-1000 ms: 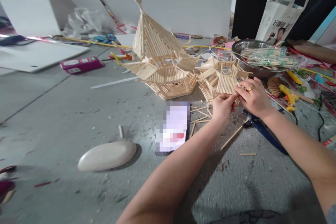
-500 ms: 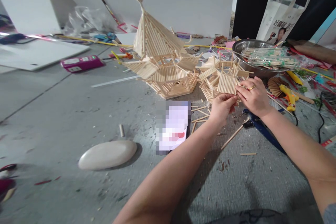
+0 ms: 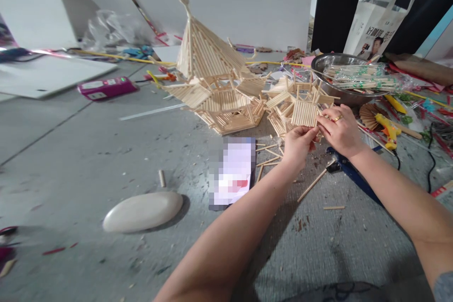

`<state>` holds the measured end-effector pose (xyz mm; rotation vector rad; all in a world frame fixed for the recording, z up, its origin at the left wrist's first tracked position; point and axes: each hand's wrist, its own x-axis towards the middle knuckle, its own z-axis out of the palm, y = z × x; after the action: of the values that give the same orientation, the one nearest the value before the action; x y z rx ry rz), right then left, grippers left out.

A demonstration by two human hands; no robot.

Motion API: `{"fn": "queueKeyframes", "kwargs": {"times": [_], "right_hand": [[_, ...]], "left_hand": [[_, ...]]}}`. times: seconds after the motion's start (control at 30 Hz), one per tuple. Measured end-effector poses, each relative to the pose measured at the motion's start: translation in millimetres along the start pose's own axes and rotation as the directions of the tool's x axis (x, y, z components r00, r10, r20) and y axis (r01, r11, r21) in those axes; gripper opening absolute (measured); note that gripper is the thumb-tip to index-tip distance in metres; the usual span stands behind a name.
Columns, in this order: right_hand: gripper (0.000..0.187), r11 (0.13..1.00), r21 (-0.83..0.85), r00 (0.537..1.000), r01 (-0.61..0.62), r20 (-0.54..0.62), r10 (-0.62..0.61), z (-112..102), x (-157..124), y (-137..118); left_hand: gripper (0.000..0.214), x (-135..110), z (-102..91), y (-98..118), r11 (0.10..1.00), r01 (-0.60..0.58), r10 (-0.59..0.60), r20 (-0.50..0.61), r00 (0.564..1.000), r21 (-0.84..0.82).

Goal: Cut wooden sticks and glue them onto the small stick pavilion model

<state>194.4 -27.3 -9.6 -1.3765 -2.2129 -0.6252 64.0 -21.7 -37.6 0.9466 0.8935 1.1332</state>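
Note:
A small model built of wooden sticks (image 3: 305, 112) stands on the floor, with a slatted panel facing me. At the panel's lower right corner my left hand (image 3: 297, 145) is closed in a pinch. My right hand (image 3: 340, 130), with a ring on one finger, grips the right edge of the same panel, its fingertips close to those of the left. The exact spot between the fingertips is hidden. To the left is a larger stick model (image 3: 226, 101), whose tall pointed roof (image 3: 203, 52) leans back behind it. Loose sticks (image 3: 268, 156) lie just left of my left hand.
A phone (image 3: 233, 170) and a white oval object (image 3: 143, 212) lie nearer me. Blue-handled cutters (image 3: 354, 177) rest under my right forearm. Rightward are a yellow glue gun (image 3: 388, 130) and a metal bowl (image 3: 348, 99) of wrapped sticks. A white bag (image 3: 375, 23) stands behind.
The view has shifted slightly, moving most things a little to the left. Both hands keep their hold at the panel's corner, and the models stay in place.

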Motion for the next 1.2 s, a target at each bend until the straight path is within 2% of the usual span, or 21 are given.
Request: {"fn": "queueKeyframes", "kwargs": {"times": [0.47, 0.77, 1.0, 1.2], "right_hand": [[0.029, 1.0, 0.003, 1.0, -0.003, -0.028, 0.003, 2.9, -0.7, 0.6], [0.027, 1.0, 0.005, 0.999, -0.014, -0.034, 0.015, 3.2, -0.9, 1.0], [0.026, 0.993, 0.118, 0.979, 0.03, -0.204, -0.006, 8.7, -4.7, 4.2], [0.037, 0.975, 0.218, 0.975, 0.035, -0.223, 0.015, 7.8, -7.6, 7.5]], "left_hand": [[0.027, 0.9, 2.5, -1.4, 1.0, -0.012, 0.012, -0.008, 1.0, 0.024], [0.027, 0.3, 2.8, -0.6, 0.999, 0.013, -0.013, 0.014, 1.0, -0.036], [0.027, -1.0, 3.8, 1.0, 0.995, 0.047, -0.045, 0.027, 0.999, -0.092], [0.026, -0.8, 4.6, 0.6, 0.998, 0.025, -0.025, 0.0, 1.0, -0.051]]}}
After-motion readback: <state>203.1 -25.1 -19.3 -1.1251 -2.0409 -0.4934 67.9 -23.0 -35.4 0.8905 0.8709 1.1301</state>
